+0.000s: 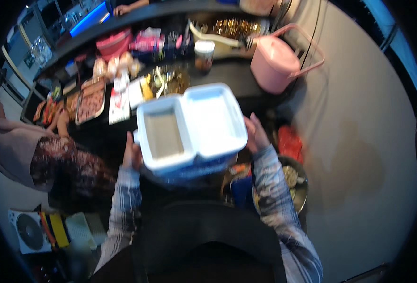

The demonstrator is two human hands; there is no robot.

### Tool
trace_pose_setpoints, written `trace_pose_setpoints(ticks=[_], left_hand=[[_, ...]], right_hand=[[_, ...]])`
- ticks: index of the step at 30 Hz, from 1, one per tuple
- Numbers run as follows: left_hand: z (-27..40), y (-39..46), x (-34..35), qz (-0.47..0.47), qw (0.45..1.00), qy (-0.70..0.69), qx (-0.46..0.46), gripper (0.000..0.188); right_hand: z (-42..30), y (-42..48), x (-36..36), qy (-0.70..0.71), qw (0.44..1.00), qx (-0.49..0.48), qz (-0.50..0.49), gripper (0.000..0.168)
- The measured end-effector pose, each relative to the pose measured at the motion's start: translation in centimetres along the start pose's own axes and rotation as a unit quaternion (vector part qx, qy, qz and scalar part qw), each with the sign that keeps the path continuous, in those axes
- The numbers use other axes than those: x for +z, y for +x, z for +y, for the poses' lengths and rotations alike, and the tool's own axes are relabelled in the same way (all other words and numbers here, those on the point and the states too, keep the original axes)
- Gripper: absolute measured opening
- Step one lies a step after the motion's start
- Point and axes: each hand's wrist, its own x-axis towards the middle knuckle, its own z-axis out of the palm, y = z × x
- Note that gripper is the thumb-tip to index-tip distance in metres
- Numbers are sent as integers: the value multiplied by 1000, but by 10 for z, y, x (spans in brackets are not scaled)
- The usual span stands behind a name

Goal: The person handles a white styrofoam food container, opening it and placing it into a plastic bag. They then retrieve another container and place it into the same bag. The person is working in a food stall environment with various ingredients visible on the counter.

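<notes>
An open white foam clamshell box (215, 122) is held level in front of me, over the near side of the dark counter. A brown paper-like sheet (164, 136) lines its left half; the right half is bare white. My left hand (132, 152) grips the box's left edge, thumb up. On the opposite side, my right hand (256, 134) holds the right edge, its fingers partly hidden by the rim. Bluish layers show under the box, perhaps more boxes, but blur keeps me from telling.
A pink lidded bucket (277, 63) stands at the counter's right end, beside a lidded cup (204, 55). Left are a tray of chopped meat (91, 102) and a co-worker's hands (61, 120). A metal bowl (302, 191) sits low by my right forearm, near a wall (350, 141).
</notes>
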Motion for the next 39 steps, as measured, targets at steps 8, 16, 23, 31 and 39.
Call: trace_pose_setpoints(ticks=[8, 16, 23, 31, 39], left_hand=[[-12, 10, -15, -8, 996, 92, -16, 41], [-22, 44, -13, 40, 989, 131, 48, 38], [-22, 76, 4, 72, 974, 203, 66, 42], [-11, 109, 58, -27, 987, 146, 63, 42], [-37, 149, 153, -66, 984, 152, 66, 52]], right_hand=[[-20, 31, 15, -154, 983, 36, -90, 63], [-29, 50, 8, -177, 981, 23, -75, 54], [-77, 49, -11, -207, 973, 98, -34, 36], [-121, 38, -34, -206, 977, 62, -4, 34], [-186, 13, -83, -198, 974, 63, 92, 33]])
